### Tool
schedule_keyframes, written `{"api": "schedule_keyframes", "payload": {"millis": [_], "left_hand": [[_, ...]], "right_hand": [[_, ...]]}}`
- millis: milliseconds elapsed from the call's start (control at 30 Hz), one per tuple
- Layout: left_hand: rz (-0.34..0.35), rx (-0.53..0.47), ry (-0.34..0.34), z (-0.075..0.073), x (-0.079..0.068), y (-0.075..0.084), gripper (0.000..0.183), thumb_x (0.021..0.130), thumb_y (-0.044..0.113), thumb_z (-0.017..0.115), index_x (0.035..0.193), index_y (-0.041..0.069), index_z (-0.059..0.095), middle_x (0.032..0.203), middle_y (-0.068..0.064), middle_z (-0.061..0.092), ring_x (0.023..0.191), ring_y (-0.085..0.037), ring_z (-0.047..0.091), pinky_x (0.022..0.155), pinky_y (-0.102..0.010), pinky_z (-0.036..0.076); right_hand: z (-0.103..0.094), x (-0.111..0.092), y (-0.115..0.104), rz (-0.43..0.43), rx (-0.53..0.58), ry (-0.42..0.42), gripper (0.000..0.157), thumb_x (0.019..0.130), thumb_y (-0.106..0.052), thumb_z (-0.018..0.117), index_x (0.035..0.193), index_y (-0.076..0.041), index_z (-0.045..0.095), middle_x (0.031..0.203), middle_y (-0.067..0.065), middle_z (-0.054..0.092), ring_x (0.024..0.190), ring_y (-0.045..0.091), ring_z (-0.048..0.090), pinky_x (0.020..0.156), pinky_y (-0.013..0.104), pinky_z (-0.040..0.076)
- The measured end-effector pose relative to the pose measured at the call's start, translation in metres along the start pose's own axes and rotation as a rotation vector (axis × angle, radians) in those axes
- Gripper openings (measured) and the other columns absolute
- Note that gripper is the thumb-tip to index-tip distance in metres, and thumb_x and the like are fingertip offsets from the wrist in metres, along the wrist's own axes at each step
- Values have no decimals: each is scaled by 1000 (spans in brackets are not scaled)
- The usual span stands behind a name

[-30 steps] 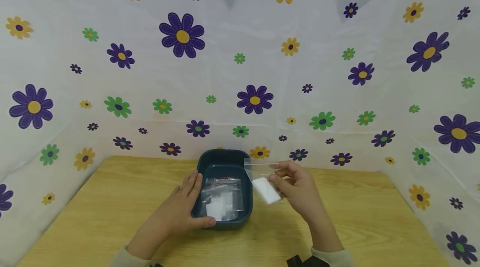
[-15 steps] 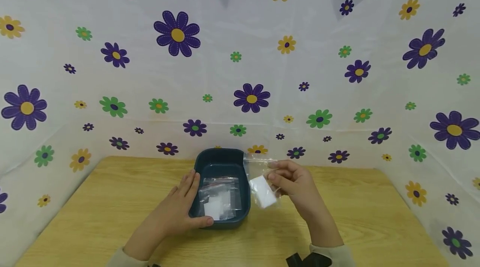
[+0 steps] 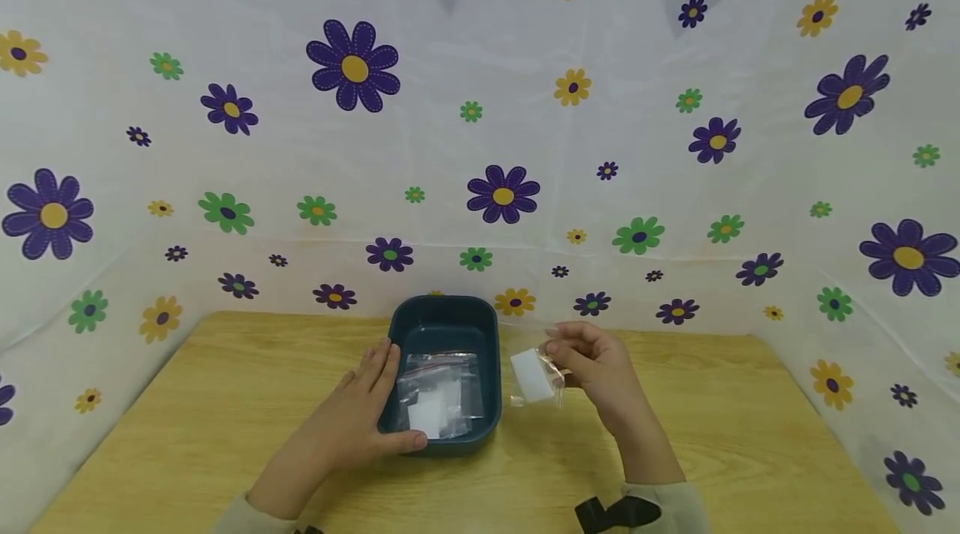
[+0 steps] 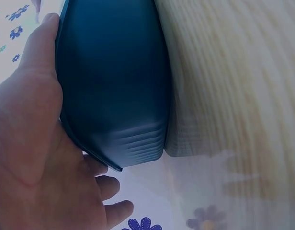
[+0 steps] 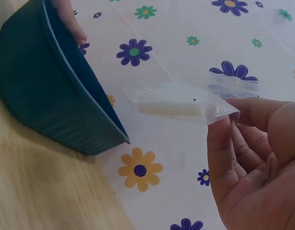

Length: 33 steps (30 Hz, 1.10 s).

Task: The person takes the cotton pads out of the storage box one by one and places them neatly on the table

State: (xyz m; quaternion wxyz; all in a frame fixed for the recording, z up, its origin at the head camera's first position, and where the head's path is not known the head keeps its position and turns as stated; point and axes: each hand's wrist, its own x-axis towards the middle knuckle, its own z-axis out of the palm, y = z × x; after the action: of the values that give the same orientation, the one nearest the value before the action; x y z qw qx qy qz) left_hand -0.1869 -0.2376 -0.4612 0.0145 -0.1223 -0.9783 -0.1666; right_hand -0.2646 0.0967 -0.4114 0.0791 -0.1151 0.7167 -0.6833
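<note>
In the head view a dark teal plastic basin [image 3: 491, 388] stands on the table, with several clear zip bags [image 3: 442, 401] lying in it, white pieces inside them. My left hand [image 3: 345, 426] rests against the basin's left side, fingers along the rim and thumb on the near edge. The left wrist view shows that palm beside the basin's wall [image 4: 109, 76]. Right of the basin and apart from it, my right hand [image 3: 600, 367] pinches a clear zip bag [image 3: 532, 376] by its edge. A thick white block [image 5: 171, 108] shows inside that bag in the right wrist view.
The wood-grain table [image 3: 255, 367] ends at a white cloth [image 3: 420, 142] printed with purple, yellow and green flowers, which hangs behind and on both sides. A black strap [image 3: 622, 511] sits at my right wrist.
The held zip bag has tilted and shifted slightly right, away from the basin's rim. My left hand keeps its place on the basin. The head view has shifted a little.
</note>
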Motion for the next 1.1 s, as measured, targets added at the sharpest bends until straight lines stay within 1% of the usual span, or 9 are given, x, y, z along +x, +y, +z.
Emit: {"api": "schedule_keyframes", "payload": {"millis": [200, 300, 567, 767, 967, 1100], "left_hand": [[-2, 61, 10, 1, 4, -1, 127, 74, 89, 50, 159, 1, 16, 167, -18, 9, 152, -41, 13, 116, -65, 23], [4, 74, 16, 1, 5, -1, 126, 74, 89, 51, 158, 1, 18, 167, -18, 10, 152, -40, 14, 116, -65, 23], [-5, 48, -16, 0, 4, -1, 127, 74, 89, 51, 158, 0, 16, 167, -18, 7, 153, -39, 9, 116, -65, 22], [-10, 48, -2, -2, 4, 0, 127, 74, 89, 51, 158, 0, 16, 167, -18, 8, 153, -39, 11, 116, -64, 23], [-18, 46, -12, -3, 3, 1, 127, 74, 87, 54, 158, 0, 16, 167, -19, 8, 153, -39, 10, 117, -64, 21], [-14, 34, -21, -3, 3, 0, 127, 75, 86, 56, 158, -1, 16, 167, -19, 8, 153, -40, 11, 117, -64, 21]], "right_hand": [[-3, 6, 7, 33, 21, 37, 27, 98, -10, 63, 122, 2, 63, 100, 5, 72, 86, 17, 67, 72, 32, 60], [-4, 8, 12, 53, 19, 52, 26, 99, -12, 62, 121, 2, 63, 99, 5, 72, 86, 17, 67, 73, 33, 59], [-2, 12, 28, 120, 50, 75, 28, 101, -13, 58, 122, 5, 60, 99, 6, 69, 87, 19, 66, 75, 35, 59], [0, 16, 38, 140, 35, 88, 28, 101, -15, 58, 123, 3, 62, 101, 7, 69, 88, 19, 64, 76, 35, 58], [2, 19, 48, 159, 15, 90, 26, 100, -12, 59, 122, 1, 63, 99, 8, 70, 84, 19, 62, 72, 33, 57], [2, 20, 54, 172, 10, 97, 28, 99, -13, 61, 123, 2, 62, 97, 8, 70, 82, 17, 63, 70, 32, 57]]}}
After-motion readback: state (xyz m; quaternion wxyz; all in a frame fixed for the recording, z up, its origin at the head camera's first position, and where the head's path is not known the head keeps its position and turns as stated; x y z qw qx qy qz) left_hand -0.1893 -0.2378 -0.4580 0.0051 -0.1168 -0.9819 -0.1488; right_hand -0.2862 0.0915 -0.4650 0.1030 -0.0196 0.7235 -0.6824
